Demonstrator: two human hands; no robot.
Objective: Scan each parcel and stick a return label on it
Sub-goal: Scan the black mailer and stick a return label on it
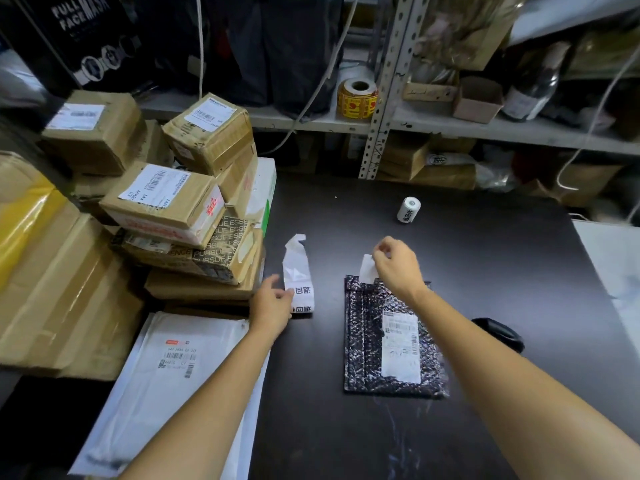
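**Sticking the label on**

The parcel (363, 358) is a flat, dark, bumpy bag in the middle of the tabletop (485, 271). My right hand (398, 268) pinches a small white label (366, 269) over its top edge. I should press it flat, no wrinkles. My left hand (272, 306) pinches the shiny label strip (298, 275) nearby.

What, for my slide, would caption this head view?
Right hand pinches label at mailer's top; left hand holds label strip.

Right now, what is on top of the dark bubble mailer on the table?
A white shipping label is stuck on the bubble mailer. The right hand pinches a small return label over its top edge. Whether that label touches the mailer yet is unclear.
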